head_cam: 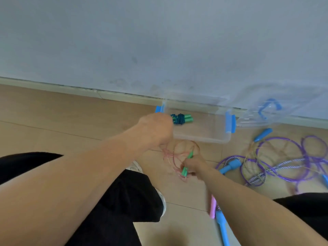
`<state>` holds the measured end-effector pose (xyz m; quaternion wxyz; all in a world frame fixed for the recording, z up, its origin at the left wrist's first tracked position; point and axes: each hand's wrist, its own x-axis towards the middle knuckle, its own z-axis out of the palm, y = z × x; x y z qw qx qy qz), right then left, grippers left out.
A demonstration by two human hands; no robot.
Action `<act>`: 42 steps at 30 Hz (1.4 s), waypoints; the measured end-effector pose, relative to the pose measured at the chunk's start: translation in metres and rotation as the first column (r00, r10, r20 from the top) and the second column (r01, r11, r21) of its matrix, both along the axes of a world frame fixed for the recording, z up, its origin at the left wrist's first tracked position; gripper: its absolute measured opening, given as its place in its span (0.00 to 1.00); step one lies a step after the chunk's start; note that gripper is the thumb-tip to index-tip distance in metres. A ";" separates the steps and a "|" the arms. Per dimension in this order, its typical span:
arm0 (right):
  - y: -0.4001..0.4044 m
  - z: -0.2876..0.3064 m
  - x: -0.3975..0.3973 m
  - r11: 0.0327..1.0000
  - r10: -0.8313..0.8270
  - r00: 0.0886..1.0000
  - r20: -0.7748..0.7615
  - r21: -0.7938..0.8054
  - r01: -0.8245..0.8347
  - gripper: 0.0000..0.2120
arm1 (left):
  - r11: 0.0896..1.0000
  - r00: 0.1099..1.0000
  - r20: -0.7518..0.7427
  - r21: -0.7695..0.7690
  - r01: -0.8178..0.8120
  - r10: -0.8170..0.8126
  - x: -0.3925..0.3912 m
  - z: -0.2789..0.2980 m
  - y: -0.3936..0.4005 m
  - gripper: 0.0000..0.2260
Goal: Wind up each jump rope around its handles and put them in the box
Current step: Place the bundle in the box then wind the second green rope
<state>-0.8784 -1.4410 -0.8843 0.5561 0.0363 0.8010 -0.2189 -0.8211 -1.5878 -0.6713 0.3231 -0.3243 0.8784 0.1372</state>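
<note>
My right hand grips the two green handles of a thin pink jump rope just in front of the box. My left hand is raised above them, closed on a strand of that pink rope, whose loops hang between both hands. The clear plastic box with blue clips stands against the wall. Inside it lies one wound rope with green handles and dark teal cord.
Purple ropes with blue handles lie tangled on the wooden floor to the right. The clear lid leans at the wall beside the box. A pink handle and a blue handle lie near my right arm. My knees flank the scene.
</note>
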 end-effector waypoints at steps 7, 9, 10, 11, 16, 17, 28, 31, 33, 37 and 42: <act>0.070 0.080 -0.085 0.981 0.183 0.953 -0.242 0.112 -0.160 0.08 | 0.992 0.958 -0.276 0.074 0.098 -0.074 -0.077 0.066 0.048 0.05; 0.088 0.113 -0.127 0.981 0.180 0.917 -0.356 0.133 -0.141 0.14 | 0.988 0.951 -0.308 0.130 0.085 -0.041 -0.089 0.073 0.051 0.05; 0.102 0.132 -0.148 0.992 0.110 0.910 -0.400 0.101 -0.075 0.16 | 0.983 0.944 -0.330 0.172 0.069 -0.008 -0.096 0.077 0.055 0.06; 0.115 0.155 -0.167 0.999 0.032 0.896 -0.443 0.045 -0.014 0.17 | 0.974 0.933 -0.358 0.223 0.043 0.041 -0.101 0.081 0.057 0.08; 0.150 0.285 -0.223 0.935 -0.277 0.766 -0.580 -0.348 0.075 0.14 | 0.788 0.720 -0.512 0.610 -0.080 0.468 -0.124 0.102 0.063 0.08; 0.152 0.307 -0.223 0.895 -0.349 0.746 -0.567 -0.439 0.085 0.13 | 0.735 0.679 -0.502 0.673 -0.082 0.536 -0.126 0.108 0.066 0.07; 0.128 0.337 -0.160 0.886 -0.171 0.802 -0.572 -0.445 -0.129 0.15 | 0.531 0.679 -0.328 0.840 -0.108 0.657 -0.134 0.113 0.101 0.11; 0.122 0.327 -0.141 0.829 0.107 0.841 -0.530 -0.420 -0.370 0.14 | 0.504 0.772 -0.217 0.850 -0.152 0.597 -0.140 0.101 0.112 0.21; 0.120 0.322 -0.134 0.769 0.212 0.861 -0.462 -0.464 -0.439 0.13 | 0.483 0.768 -0.208 0.863 -0.147 0.605 -0.145 0.094 0.119 0.21; 0.113 0.312 -0.129 0.765 0.165 0.921 -0.353 -0.544 -0.345 0.10 | 0.282 0.576 -0.130 0.942 -0.182 0.807 -0.154 0.087 0.127 0.27; 0.107 0.307 -0.129 0.816 0.019 0.980 -0.199 -0.563 -0.130 0.09 | 0.245 0.495 -0.130 0.954 -0.174 0.859 -0.157 0.080 0.121 0.28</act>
